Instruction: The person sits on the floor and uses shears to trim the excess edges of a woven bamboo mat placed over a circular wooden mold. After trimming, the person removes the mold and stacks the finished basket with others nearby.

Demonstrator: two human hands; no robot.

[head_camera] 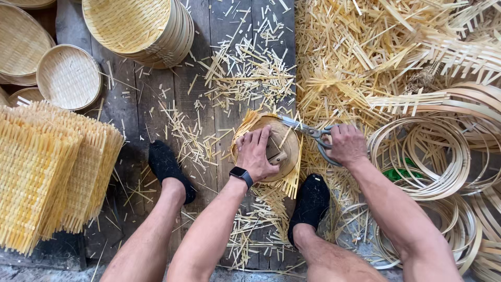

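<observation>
One round woven bamboo tray [286, 156] at frame centre is pressed down by the left hand [257, 154]; grey-handled metal scissors [312, 134] are gripped by the right hand [346, 144].

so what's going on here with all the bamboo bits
A person is seated over a dark wooden floor littered with bamboo offcuts. Their left hand presses a small wooden block onto a round woven mat, while the right hand works scissors along its edge. Finished woven trays are stacked top left, square woven sheets on the left, and bamboo hoops on the right.
</observation>
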